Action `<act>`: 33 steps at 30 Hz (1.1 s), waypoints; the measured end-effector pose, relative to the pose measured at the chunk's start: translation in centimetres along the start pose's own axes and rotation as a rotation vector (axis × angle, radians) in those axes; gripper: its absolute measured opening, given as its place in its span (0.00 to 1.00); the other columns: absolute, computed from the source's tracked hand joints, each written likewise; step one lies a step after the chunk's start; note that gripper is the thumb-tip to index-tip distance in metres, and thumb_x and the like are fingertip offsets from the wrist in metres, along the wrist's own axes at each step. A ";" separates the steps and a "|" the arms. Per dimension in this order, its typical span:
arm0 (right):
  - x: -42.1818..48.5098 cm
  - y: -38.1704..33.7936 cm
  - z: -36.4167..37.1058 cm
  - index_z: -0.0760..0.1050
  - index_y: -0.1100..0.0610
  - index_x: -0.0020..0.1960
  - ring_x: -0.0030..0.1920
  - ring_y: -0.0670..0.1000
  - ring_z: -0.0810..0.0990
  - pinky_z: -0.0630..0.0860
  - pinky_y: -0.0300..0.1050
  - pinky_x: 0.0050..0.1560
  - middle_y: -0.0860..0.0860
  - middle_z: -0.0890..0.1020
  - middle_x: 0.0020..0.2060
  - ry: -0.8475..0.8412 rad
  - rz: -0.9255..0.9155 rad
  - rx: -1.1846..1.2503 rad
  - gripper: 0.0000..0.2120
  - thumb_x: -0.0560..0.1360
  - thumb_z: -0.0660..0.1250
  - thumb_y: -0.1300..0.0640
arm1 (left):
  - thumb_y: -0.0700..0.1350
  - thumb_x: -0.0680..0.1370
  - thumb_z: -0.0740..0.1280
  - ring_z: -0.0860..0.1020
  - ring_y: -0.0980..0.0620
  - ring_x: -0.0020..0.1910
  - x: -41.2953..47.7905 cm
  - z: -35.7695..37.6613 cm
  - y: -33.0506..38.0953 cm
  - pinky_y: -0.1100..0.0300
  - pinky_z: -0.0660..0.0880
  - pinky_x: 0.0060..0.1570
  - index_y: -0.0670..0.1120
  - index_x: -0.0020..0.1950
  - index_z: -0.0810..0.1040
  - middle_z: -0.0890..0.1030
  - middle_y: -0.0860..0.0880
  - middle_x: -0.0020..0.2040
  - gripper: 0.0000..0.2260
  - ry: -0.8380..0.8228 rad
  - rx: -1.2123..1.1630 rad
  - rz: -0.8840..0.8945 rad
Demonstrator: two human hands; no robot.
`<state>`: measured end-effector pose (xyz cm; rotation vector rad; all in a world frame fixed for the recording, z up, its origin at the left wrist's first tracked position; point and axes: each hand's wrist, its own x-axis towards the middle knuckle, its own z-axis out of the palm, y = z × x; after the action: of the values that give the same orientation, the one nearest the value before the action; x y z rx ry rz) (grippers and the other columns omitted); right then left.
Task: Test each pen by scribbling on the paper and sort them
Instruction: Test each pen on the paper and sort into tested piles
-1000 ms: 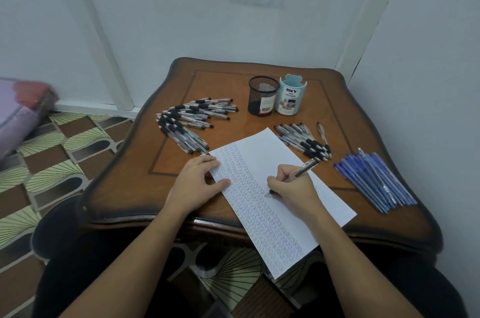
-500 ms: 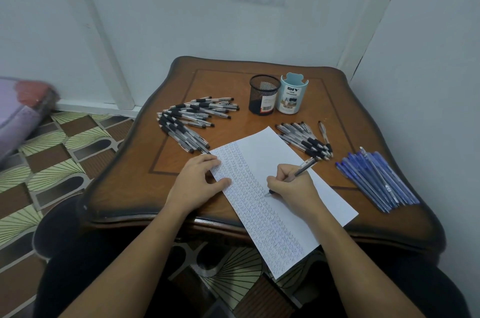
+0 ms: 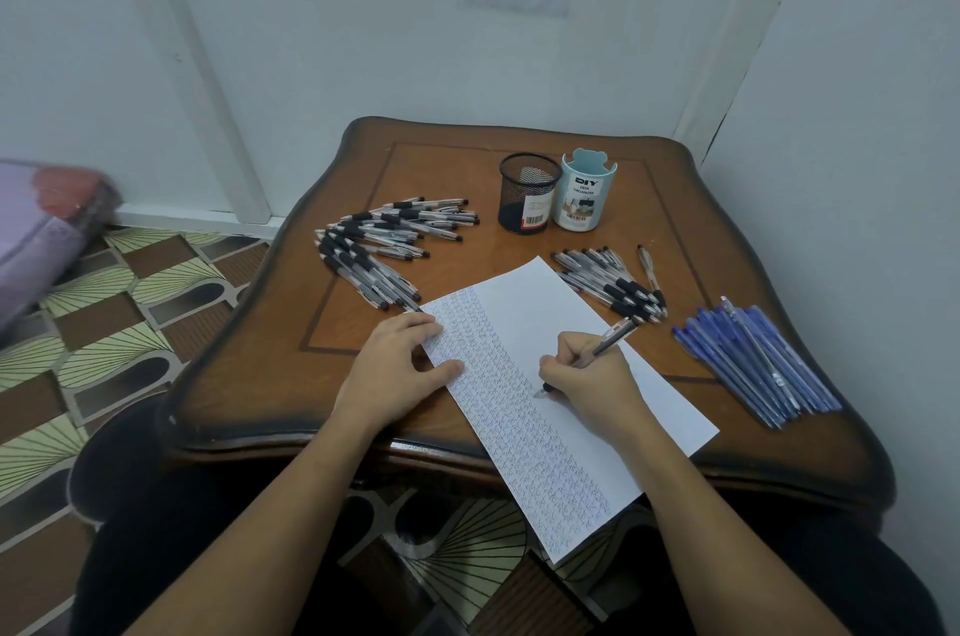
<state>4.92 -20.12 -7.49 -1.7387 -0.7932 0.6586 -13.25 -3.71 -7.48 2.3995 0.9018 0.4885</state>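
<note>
White paper sheet [image 3: 540, 318] overhanging near edge of brown wooden table [image 3: 249, 375], right hand [image 3: 587, 375] clamping fingers round clear black-grip pen [image 3: 608, 343], tip on sheet, left hand [image 3: 395, 370] flat, fingers relaxed, pressing sheet's left edge

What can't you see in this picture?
Head view only:
- Whether the pen in the right hand leaves ink: the mark is too small.
- What the scribbles on the paper say: too small.
- The bottoms of the mesh cup and blue organizer: hidden by their own walls.
- The paper's edge under the left hand: covered by it.
</note>
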 end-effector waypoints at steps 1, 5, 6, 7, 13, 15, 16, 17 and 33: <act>0.0 0.0 0.0 0.68 0.50 0.26 0.35 0.54 0.73 0.75 0.53 0.40 0.51 0.68 0.26 0.003 0.005 0.001 0.20 0.72 0.71 0.60 | 0.59 0.73 0.71 0.64 0.58 0.69 0.0 0.0 0.0 0.60 0.60 0.63 0.50 0.70 0.75 0.71 0.56 0.70 0.27 0.000 0.000 0.000; 0.0 -0.2 0.0 0.67 0.50 0.26 0.34 0.53 0.72 0.72 0.51 0.39 0.50 0.68 0.26 0.009 0.001 -0.008 0.20 0.72 0.71 0.59 | 0.59 0.73 0.71 0.64 0.58 0.69 0.0 0.0 0.0 0.58 0.61 0.65 0.49 0.69 0.75 0.71 0.56 0.69 0.27 0.009 -0.011 0.000; 0.0 -0.2 0.0 0.67 0.50 0.26 0.33 0.53 0.72 0.72 0.51 0.38 0.50 0.68 0.25 0.013 -0.003 -0.006 0.20 0.71 0.71 0.59 | 0.59 0.73 0.71 0.64 0.58 0.69 0.0 0.0 0.0 0.58 0.61 0.66 0.49 0.69 0.75 0.71 0.56 0.69 0.27 0.008 -0.013 0.000; 0.0 -0.2 0.0 0.66 0.50 0.26 0.33 0.52 0.72 0.72 0.51 0.38 0.50 0.68 0.25 0.022 -0.004 -0.003 0.20 0.72 0.70 0.60 | 0.59 0.73 0.71 0.64 0.58 0.69 0.0 0.0 0.0 0.57 0.62 0.66 0.49 0.69 0.75 0.71 0.56 0.69 0.27 0.006 -0.013 0.000; 0.0 -0.1 0.0 0.66 0.51 0.26 0.31 0.49 0.71 0.71 0.49 0.37 0.51 0.67 0.26 0.030 -0.012 -0.002 0.22 0.73 0.70 0.63 | 0.59 0.73 0.71 0.64 0.58 0.69 0.0 -0.1 0.1 0.58 0.61 0.65 0.50 0.69 0.75 0.71 0.56 0.69 0.26 0.003 -0.009 -0.001; 0.0 -0.2 0.0 0.65 0.50 0.25 0.30 0.48 0.69 0.70 0.49 0.37 0.50 0.66 0.25 0.033 -0.009 0.009 0.22 0.73 0.70 0.64 | 0.59 0.73 0.71 0.64 0.58 0.69 0.0 0.0 0.1 0.58 0.61 0.66 0.50 0.69 0.75 0.71 0.57 0.69 0.26 0.000 -0.006 -0.004; 0.0 -0.2 0.0 0.65 0.50 0.25 0.30 0.48 0.68 0.70 0.49 0.37 0.49 0.65 0.25 0.028 -0.010 0.022 0.22 0.73 0.70 0.64 | 0.59 0.73 0.71 0.64 0.58 0.69 0.0 0.0 0.1 0.58 0.61 0.66 0.50 0.69 0.75 0.71 0.57 0.69 0.26 -0.002 -0.006 -0.005; 0.0 -0.2 0.0 0.65 0.50 0.25 0.30 0.49 0.68 0.71 0.50 0.38 0.49 0.65 0.25 0.023 -0.011 0.033 0.23 0.73 0.69 0.64 | 0.59 0.73 0.71 0.64 0.58 0.69 0.0 0.0 0.1 0.58 0.62 0.66 0.50 0.69 0.75 0.71 0.57 0.69 0.26 -0.003 -0.006 -0.006; 0.2 -1.0 -0.4 0.70 0.54 0.28 0.31 0.44 0.75 0.73 0.49 0.41 0.46 0.75 0.25 0.193 0.036 0.216 0.21 0.80 0.65 0.61 | 0.59 0.73 0.71 0.64 0.58 0.69 0.0 0.0 0.0 0.59 0.61 0.64 0.50 0.69 0.75 0.71 0.56 0.69 0.27 -0.003 -0.013 -0.005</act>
<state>5.20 -19.98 -6.45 -1.5941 -0.5378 0.5683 -13.30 -3.73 -7.45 2.3855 0.9006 0.4874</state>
